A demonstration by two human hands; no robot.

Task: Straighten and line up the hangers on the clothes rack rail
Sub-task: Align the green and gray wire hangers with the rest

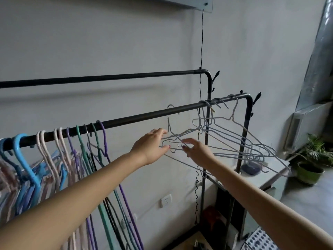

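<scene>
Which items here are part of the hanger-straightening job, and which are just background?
In play:
- front rail
- grey wire hangers, tangled at the right end
- coloured hangers, bunched at the left
- left hand and right hand, both on the wire tangle

Background:
- rear rail
- hanging black cable
- potted plant
- wall socket

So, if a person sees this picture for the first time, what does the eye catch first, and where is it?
First, the two bare hands in the middle: the left hand and the right hand reach into a tangle of pale wire hangers hanging askew at the right end of the front rail. Next, the tight row of coloured hangers on the rail's left. The back rail behind carries nothing visible.
</scene>
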